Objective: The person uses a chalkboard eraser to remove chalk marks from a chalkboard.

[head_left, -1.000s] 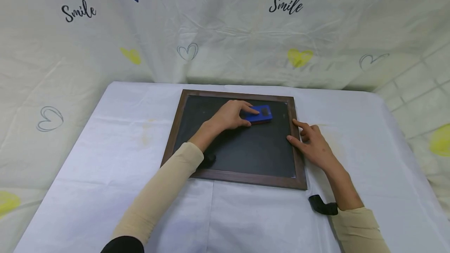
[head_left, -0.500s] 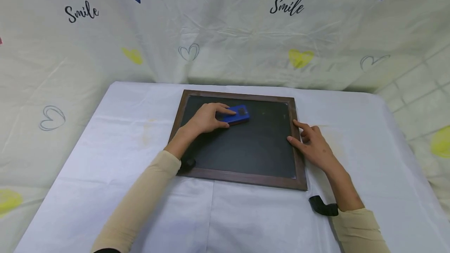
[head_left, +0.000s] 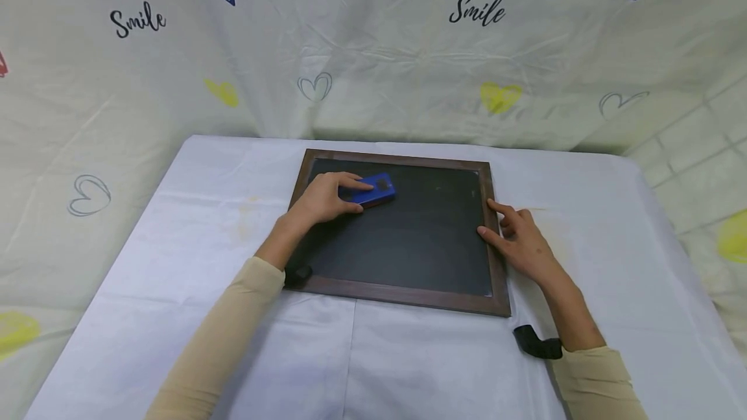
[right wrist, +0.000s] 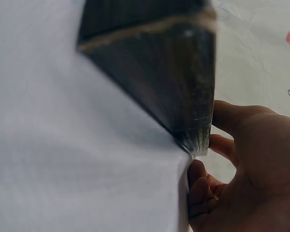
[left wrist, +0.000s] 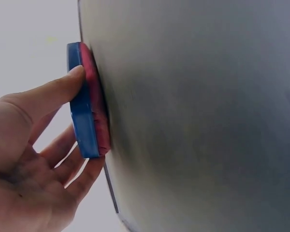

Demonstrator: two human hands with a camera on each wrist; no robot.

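My left hand (head_left: 323, 199) holds a blue-backed blackboard eraser (head_left: 378, 189) on the upper left part of a small chalkboard (head_left: 408, 245). In the left wrist view, the thumb lies along one side of the eraser (left wrist: 84, 121) with fingers behind it, and its red felt side faces the dark board. A brown wooden frame (head_left: 408, 295) borders the board, which lies flat. My right hand (head_left: 522, 242) rests at the right side of this frame, thumb and forefinger touching it. The other fingers are bent beside the frame's outer edge in the right wrist view.
A white cloth (head_left: 175, 245) covers the table under the board. Behind it hangs a pale curtain (head_left: 397, 50) printed with hearts and the word Smile. Black curved pieces (head_left: 533, 343) sit at both wrists. Faint light marks show near the board's upper right.
My left hand has moved the eraser leftward across the upper board, from near the right side to the left part. The right hand and the board stay in place.
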